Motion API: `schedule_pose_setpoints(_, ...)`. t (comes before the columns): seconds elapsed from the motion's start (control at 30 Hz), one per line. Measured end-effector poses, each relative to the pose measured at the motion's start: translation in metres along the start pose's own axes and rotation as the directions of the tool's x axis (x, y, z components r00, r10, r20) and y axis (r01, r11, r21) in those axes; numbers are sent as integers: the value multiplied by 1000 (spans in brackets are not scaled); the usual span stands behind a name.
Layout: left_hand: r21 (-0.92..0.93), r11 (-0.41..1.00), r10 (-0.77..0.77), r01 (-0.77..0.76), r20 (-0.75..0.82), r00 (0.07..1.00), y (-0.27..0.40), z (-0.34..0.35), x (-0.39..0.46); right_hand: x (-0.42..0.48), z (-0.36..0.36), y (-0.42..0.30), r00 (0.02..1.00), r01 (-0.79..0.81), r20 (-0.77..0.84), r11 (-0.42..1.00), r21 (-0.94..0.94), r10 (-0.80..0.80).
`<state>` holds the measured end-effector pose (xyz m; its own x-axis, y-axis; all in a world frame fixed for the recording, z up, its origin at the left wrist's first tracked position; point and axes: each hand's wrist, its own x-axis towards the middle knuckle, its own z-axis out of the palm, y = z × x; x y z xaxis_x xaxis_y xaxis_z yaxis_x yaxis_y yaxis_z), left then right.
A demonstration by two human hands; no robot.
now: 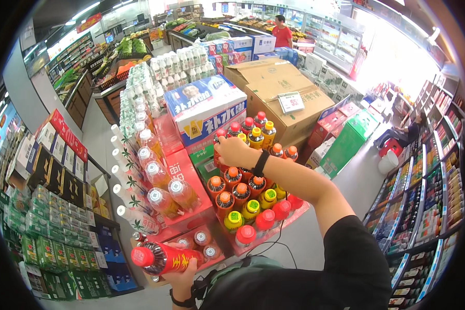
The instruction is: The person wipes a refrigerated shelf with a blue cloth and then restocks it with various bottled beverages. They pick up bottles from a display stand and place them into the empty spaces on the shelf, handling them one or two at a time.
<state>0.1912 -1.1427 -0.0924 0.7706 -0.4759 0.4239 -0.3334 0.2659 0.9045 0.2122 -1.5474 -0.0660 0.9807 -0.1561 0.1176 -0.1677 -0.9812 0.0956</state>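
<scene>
My left hand (pixel 183 277) grips a red-labelled drink bottle (pixel 172 259), tilted with its red cap to the left. The bottle is over a red case (pixel 221 252) with several clear-capped bottles. Across the display, my right hand (pixel 236 153) has its fingers curled at the neck of a red-capped bottle (pixel 219 133) in the back row; the hand hides part of it. Below my right forearm stand orange-capped bottles (pixel 232 176), yellow-capped bottles (pixel 252 209) and red-capped bottles (pixel 245 235) in rows.
Beyond the bottles sit a blue-and-white drink carton (pixel 207 112) and a large cardboard box (pixel 283 89) bearing a price sign. Tall amber bottles (pixel 164 199) stand left. Shelves (pixel 418 209) line the right. One person (pixel 282 33) is at the back; another person (pixel 403 131) sits right. A black cable (pixel 281 236) hangs nearby.
</scene>
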Motion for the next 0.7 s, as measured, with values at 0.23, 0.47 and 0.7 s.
schedule_pose_setpoints(0.23, -135, 986, -101, 97, -17, 995, 8, 10, -2, -1, -6, 1, 996, 84, -2, 901, 426, -92)
schedule_pose_setpoints(0.47, -199, 970, -121, 142, 113, 986, 1, 8, 6, -39, -87, -1, 917, 123, -388, 861, 494, 92)
schedule_pose_setpoints(0.7, -380, 888, -113, 258, 363, 925, -16, -15, 31, -127, -223, -65, 811, 205, -580, 893, 400, 74)
